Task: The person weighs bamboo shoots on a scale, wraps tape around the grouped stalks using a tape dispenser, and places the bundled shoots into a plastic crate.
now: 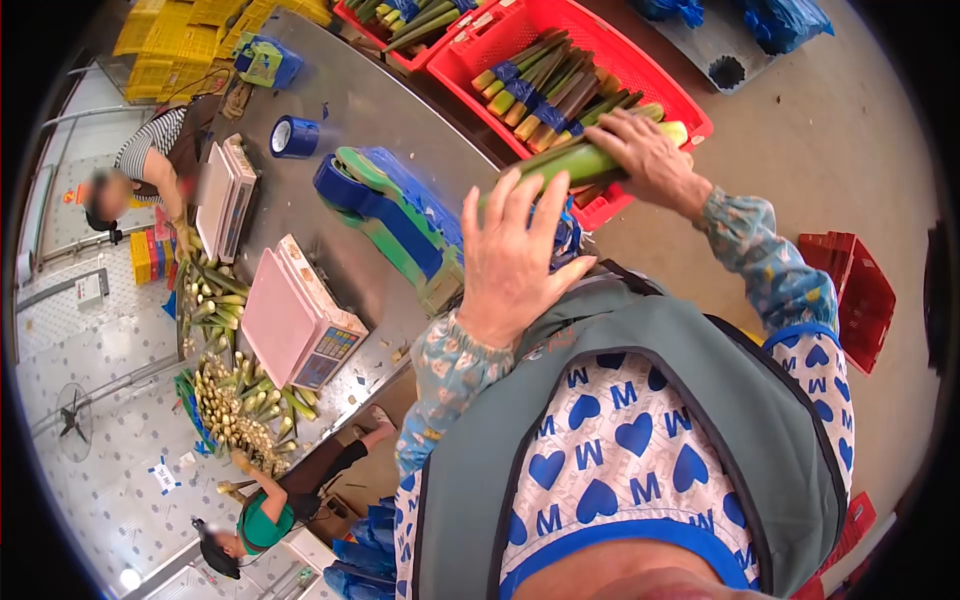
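Your right hand (648, 158) is closed over the thick green stalks (585, 160), which lie slantwise in front of you, above the near end of a red crate (640, 70). Your left hand (512, 268) has its fingers spread and thumb apart by the stalks' other end; whether its fingertips touch them, you cannot tell from here. The stalks look stiff, fairly light and smooth, perhaps a little slippery, and likely to bruise if squeezed; the thick middle seems the surest place for your grip. The red crate holds bundles (540, 98) of similar stalks bound with blue tape. A second red crate (415, 62) beside it also holds taped stalks. Yellow crates (180, 50) are stacked past the table's (400, 110) far end.
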Tool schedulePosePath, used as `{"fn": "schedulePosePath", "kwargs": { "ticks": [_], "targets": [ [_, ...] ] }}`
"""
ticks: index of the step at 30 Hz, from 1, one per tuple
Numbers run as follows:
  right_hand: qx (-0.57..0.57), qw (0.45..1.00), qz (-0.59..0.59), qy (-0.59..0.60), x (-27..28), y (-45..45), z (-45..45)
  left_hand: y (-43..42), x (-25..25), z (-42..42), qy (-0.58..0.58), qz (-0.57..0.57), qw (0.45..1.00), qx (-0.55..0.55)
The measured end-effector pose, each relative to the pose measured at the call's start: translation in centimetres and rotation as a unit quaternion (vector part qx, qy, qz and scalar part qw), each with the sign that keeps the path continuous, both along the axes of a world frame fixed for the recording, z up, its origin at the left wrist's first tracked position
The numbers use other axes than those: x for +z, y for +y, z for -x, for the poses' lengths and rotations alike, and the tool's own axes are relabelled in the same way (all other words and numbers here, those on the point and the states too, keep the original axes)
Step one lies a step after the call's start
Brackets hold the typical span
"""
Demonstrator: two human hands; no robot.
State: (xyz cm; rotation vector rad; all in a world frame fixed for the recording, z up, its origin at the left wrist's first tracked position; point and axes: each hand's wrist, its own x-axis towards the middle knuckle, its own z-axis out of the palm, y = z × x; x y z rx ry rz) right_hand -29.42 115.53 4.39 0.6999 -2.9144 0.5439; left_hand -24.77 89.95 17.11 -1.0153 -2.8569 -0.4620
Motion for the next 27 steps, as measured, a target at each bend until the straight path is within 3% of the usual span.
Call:
{"fn": "schedulePosePath", "kwargs": {
  "ticks": [2,4,5,7,10,11,12,14,16,17,18,19,20,23,25,27],
  "targets": [
    [-0.031,0.996,-0.066,0.049,-4.3,2.2,2.7,-1.3,-0.9,-1.0,-0.015,-0.012,1.000,0.023],
    [-0.062,0.982,-0.179,-0.019,-6.3,3.5,4.3,-2.9,-2.1,-2.1,-0.041,-0.011,0.998,0.045],
    [-0.073,0.979,-0.180,-0.065,-6.9,3.6,4.8,-3.4,-1.8,-2.8,-0.060,-0.021,0.996,0.057],
    [-0.110,0.984,-0.072,-0.118,-8.0,3.5,5.9,-5.0,-2.5,-4.0,-0.096,-0.044,0.991,0.078],
    [-0.080,0.967,0.217,-0.103,-7.2,4.4,7.1,-5.9,-3.0,-5.6,-0.105,-0.065,0.987,0.102],
    [-0.071,0.942,0.313,-0.093,-5.1,3.7,6.9,-6.0,-3.0,-6.3,-0.104,-0.070,0.986,0.111],
    [-0.071,0.899,0.381,-0.206,0.2,2.7,6.2,-5.8,-2.4,-6.5,-0.109,-0.093,0.984,0.105],
    [-0.017,0.896,0.394,-0.206,10.3,-0.7,3.6,-6.0,-2.7,-7.2,-0.121,-0.156,0.977,0.086],
    [0.129,0.879,0.419,-0.186,16.2,-2.3,0.3,-6.6,-3.4,-8.2,-0.114,-0.183,0.972,0.095],
    [0.383,0.821,0.413,-0.093,16.7,-2.7,1.6,-6.9,-3.3,-8.7,-0.124,-0.173,0.971,0.105],
    [0.536,0.663,0.499,-0.155,18.0,-5.7,1.9,-7.4,-3.2,-9.2,-0.140,-0.167,0.970,0.107],
    [0.625,0.556,0.492,-0.243,19.1,-7.7,1.7,-7.9,-3.1,-9.8,-0.127,-0.169,0.971,0.108],
    [0.674,0.521,0.495,-0.172,21.4,-11.2,0.7,-8.5,-3.2,-10.4,-0.117,-0.171,0.973,0.103],
    [0.718,0.469,0.492,-0.147,24.4,-15.5,-1.9,-10.5,-3.7,-12.8,-0.125,-0.156,0.972,0.122],
    [0.714,0.409,0.470,-0.320,26.5,-18.3,-3.4,-12.6,-4.0,-14.7,-0.163,-0.133,0.966,0.148],
    [0.685,0.246,0.653,-0.209,27.1,-24.2,-6.9,-15.0,-5.5,-17.5,-0.145,-0.148,0.963,0.175]
  ]
}}
